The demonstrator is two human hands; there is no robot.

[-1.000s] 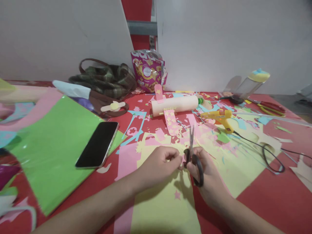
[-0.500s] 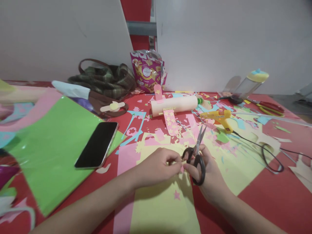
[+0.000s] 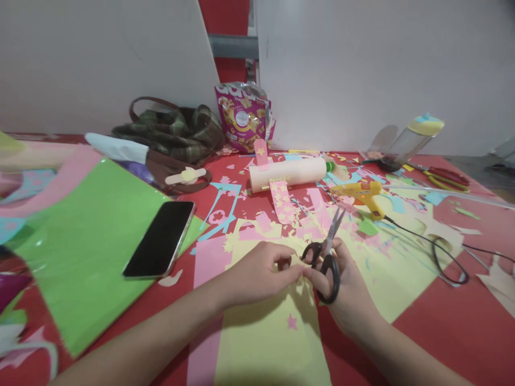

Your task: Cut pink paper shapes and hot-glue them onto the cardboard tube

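My right hand (image 3: 351, 292) holds black-handled scissors (image 3: 333, 230), their blades slightly apart and pointing up and away from me. Thumb and fingertips of my left hand (image 3: 263, 276) are pinched together and meet my right thumb; whatever lies between them is hidden. Both hands hover over a yellow paper sheet (image 3: 269, 343), on which a small pink star (image 3: 292, 321) lies. A strip of pink paper (image 3: 203, 321) shows beneath its left side. Beyond my hands, a cream paper tube (image 3: 298, 172) rests on its side with pink, star-covered strips attached.
A phone (image 3: 161, 238) lies on green paper (image 3: 88, 241) at left. Paper scraps surround a yellow glue gun (image 3: 362, 195) with a black cord. Farther back are a plaid bag (image 3: 177, 131), a purple snack bag (image 3: 243, 118), a clear bottle (image 3: 414, 142) and red-handled pliers (image 3: 446, 177).
The pink bit between my fingertips has gone out of sight as my thumbs came together. The scissors have tilted slightly to the right. Everything else stays put.
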